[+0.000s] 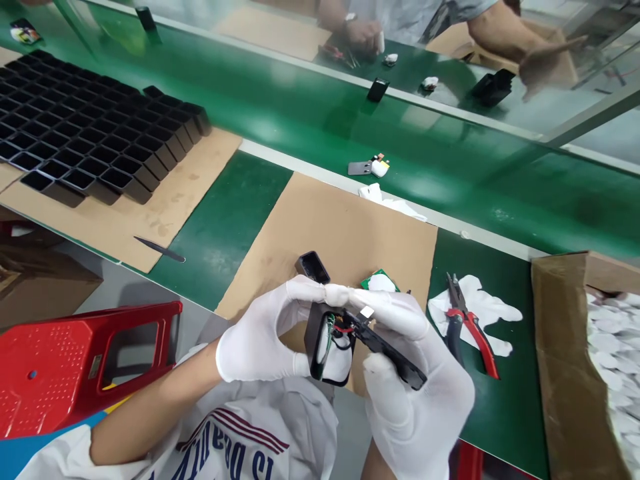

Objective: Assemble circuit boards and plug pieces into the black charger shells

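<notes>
My left hand point(270, 330), in a white glove, is closed round a black plastic box point(313, 337) with its open end toward me. A green circuit board edge, red and black wires and a white padded part point(337, 360) show inside. In my gloved right hand point(417, 373) is a narrow black plastic piece point(395, 357), pinched between thumb and fingers. Its far end meets the box's opening beside the wires; whether they are joined I cannot tell. Beyond my hands, a small black case point(313, 267) and a green circuit board with a white pad point(380, 281) lie on the cardboard sheet point(350, 220).
Red-handled pliers point(470, 323) rest on a white glove point(493, 307) at right, by a carton point(560, 360) of white pieces. Rows of black boxes point(90, 127) and tweezers point(160, 249) are at left. A red stool point(45, 373) stands below. Behind the partition, a co-worker's hands point(363, 35) show.
</notes>
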A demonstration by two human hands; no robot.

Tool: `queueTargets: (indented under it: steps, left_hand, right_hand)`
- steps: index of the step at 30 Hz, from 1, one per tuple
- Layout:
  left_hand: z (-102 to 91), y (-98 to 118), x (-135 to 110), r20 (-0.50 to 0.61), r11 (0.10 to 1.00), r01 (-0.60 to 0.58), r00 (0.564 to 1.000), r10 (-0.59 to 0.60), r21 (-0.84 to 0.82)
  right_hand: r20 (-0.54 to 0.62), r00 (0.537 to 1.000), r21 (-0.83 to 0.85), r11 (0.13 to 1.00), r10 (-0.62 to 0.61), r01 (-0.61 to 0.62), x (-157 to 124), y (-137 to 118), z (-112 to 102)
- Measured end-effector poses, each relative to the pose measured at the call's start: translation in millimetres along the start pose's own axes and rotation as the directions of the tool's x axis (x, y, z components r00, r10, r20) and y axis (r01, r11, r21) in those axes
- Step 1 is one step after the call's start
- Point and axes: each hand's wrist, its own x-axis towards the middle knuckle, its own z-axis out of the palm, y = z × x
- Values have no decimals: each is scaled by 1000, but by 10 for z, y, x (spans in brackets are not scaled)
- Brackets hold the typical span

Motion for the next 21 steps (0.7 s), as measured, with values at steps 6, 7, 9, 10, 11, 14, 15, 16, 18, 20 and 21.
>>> queueTargets:
  steps: [6,7,9,10,11,14,15,16,18,20,21]
  left_hand:
    - [-76,20,-21,33,1000,14,999,-14,-21]
    - [-90,35,-25,34,1000,14,999,-14,-27]
    - [-118,74,-33,26,999,6,1000,-5,-32]
    - [-132,97,-38,17,1000,1,1000,0,-28]
    - [-147,121,-45,9,1000,-6,1000,6,-22]
    - [-192,195,-76,0,999,-36,999,36,-4]
    - [-208,220,-89,-15,999,-51,999,51,2]
    - [-224,247,-104,-33,998,-67,997,67,5]
    - [-262,304,-139,-65,996,-89,994,89,3]
    - [-311,359,-183,-88,994,-108,990,109,9]
    - [-341,381,-208,-103,992,-121,987,122,21]
  right_hand:
    - [83,995,42,998,-57,54,28,-16,-3]
    - [102,992,44,997,-70,66,45,-32,-2]
    - [126,987,36,995,-97,93,82,-74,0]
    - [137,985,30,994,-108,104,102,-99,4]
    - [151,982,25,993,-116,114,121,-126,11]
    - [190,972,6,990,-137,138,157,-204,65]
    - [197,970,-6,990,-140,144,152,-221,101]
    - [193,970,-23,987,-150,157,133,-227,148]
    - [116,975,-94,975,-191,202,37,-198,272]
    - [-36,965,-153,956,-258,250,-133,-106,427]
    - [-114,949,-167,947,-295,274,-237,-43,511]
